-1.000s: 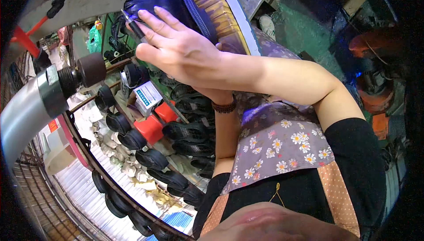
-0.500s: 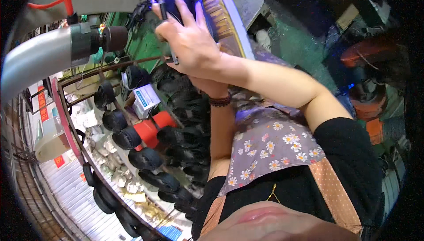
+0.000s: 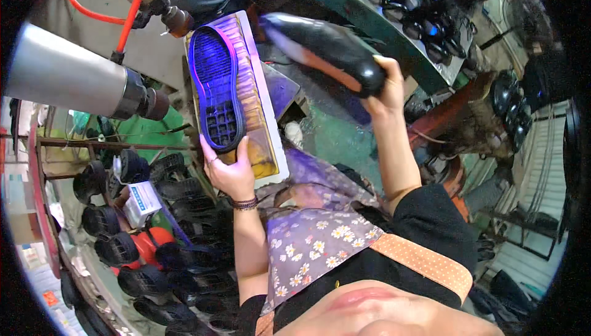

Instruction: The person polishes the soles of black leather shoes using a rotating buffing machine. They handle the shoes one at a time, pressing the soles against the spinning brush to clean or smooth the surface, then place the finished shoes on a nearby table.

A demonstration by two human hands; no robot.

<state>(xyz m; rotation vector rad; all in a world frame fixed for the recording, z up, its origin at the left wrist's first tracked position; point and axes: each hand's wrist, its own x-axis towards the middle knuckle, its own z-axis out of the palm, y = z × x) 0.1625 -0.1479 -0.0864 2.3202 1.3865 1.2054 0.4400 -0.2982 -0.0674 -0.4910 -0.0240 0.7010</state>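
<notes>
A black shoe sole (image 3: 212,99), its ridged and gridded inner side up under purple light, lies at an angle over a yellow-stained ribbed tray (image 3: 265,142). My left hand (image 3: 231,173) grips its near end, thumb on one side and fingers on the other. Raised to the right, my right hand (image 3: 388,93) is closed round one rounded end of a glossy black shoe upper (image 3: 329,56). The upper is smeared by motion, with a brownish strip along its lower side. It is apart from the sole.
Two grey pipes with dark nozzles, the nearer pipe (image 3: 74,74) larger, reach in from the left beside a red hose (image 3: 132,16). A rack of black soles (image 3: 148,280) and a small box (image 3: 141,204) stand at lower left. Shiny black shoes (image 3: 425,22) cover a bench at upper right.
My hands, together over a dark shiny thing before, are now apart. The right has swung right with the shoe upper; the left holds the sole, now in view. The whole view has shifted.
</notes>
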